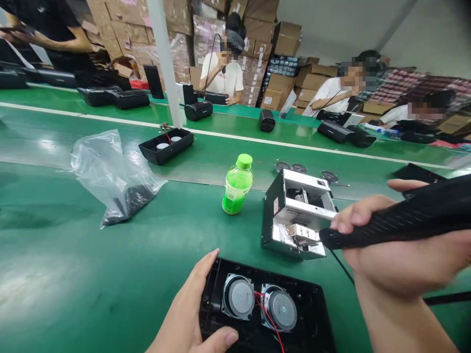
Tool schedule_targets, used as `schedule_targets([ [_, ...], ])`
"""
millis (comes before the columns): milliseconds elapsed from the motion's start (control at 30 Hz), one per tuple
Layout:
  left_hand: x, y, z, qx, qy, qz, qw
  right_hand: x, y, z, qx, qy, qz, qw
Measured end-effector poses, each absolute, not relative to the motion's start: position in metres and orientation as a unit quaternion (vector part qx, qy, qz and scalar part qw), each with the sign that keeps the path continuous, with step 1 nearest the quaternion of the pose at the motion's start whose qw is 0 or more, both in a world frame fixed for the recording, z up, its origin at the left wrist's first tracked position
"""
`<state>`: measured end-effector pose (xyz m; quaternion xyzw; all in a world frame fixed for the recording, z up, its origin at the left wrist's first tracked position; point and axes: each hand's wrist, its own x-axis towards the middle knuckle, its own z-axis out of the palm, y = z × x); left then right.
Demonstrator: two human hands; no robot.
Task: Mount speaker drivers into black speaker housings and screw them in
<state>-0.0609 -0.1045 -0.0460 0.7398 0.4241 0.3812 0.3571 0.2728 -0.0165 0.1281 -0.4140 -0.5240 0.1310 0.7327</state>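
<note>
A black speaker housing point(309, 309) lies open on the green belt at the bottom, with two round speaker drivers point(239, 296) inside and red wires across them. My left hand point(187, 314) grips the housing's left edge, thumb on its front rim. My right hand point(401, 250) is wrapped round a black electric screwdriver point(405, 220), held level, its tip pointing left at a small metal screw-feeder box point(294, 213).
A green bottle point(237, 185) stands mid-belt. A clear plastic bag point(110, 171) lies at the left, another open speaker housing point(165, 144) beyond it. Loose round parts point(298, 168) lie behind the metal box. Several people sit across the far belt before stacked cartons.
</note>
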Motion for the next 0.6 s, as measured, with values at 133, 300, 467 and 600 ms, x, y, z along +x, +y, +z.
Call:
schedule_targets([
  [133, -0.061, -0.102, -0.049, 0.743, 0.428, 0.381, 0.346, 0.273, -0.008, 0.116, -0.403, -0.577, 0.136, 0.697],
  [300, -0.064, -0.103, -0.048, 0.745, 0.440, 0.367, 0.341, 0.290, -0.005, 0.101, -0.355, -0.602, 0.134, 0.703],
  [467, -0.066, -0.103, -0.047, 0.746, 0.440, 0.358, 0.348, 0.284, -0.005, 0.106, -0.368, -0.597, 0.122, 0.702],
  [600, -0.065, -0.103, -0.045, 0.745, 0.433, 0.362, 0.356, 0.271, -0.019, 0.116, -0.408, -0.572, 0.163, 0.693],
])
